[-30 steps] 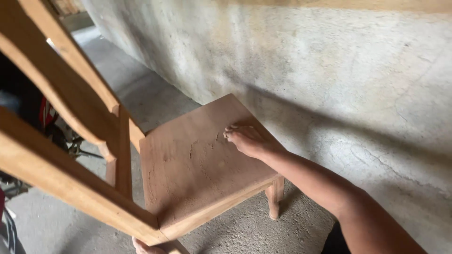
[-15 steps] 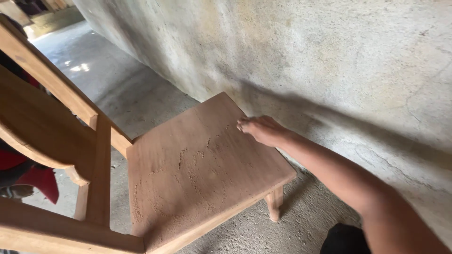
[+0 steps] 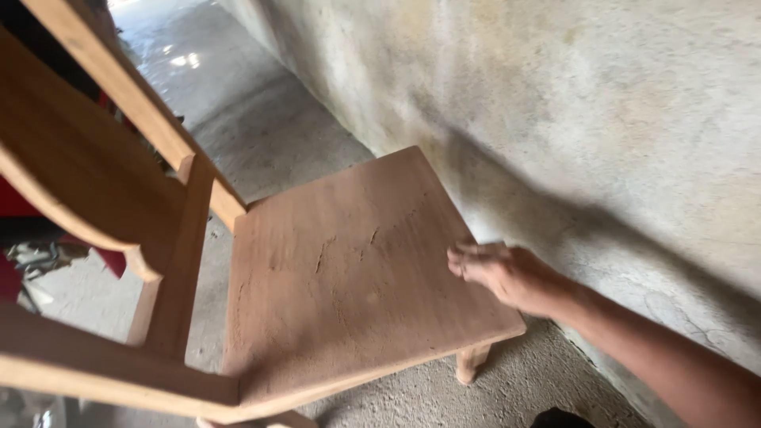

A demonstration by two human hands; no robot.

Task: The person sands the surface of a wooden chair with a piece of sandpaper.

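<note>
Concrete wall [image 3: 602, 119] at 1 o'clock. Bare wooden chair [image 3: 341, 269] centre frame, beside wall, backrest at 9 o'clock; likely stiff, fairly heavy, dusty; grip seat edge or back rail. Right hand [image 3: 503, 273] at 4 o'clock, fingers together, flat on seat.

The wooden chair [image 3: 349, 269] stands on the rough grey floor [image 3: 261, 135], close beside the wall [image 3: 571, 103].
</note>
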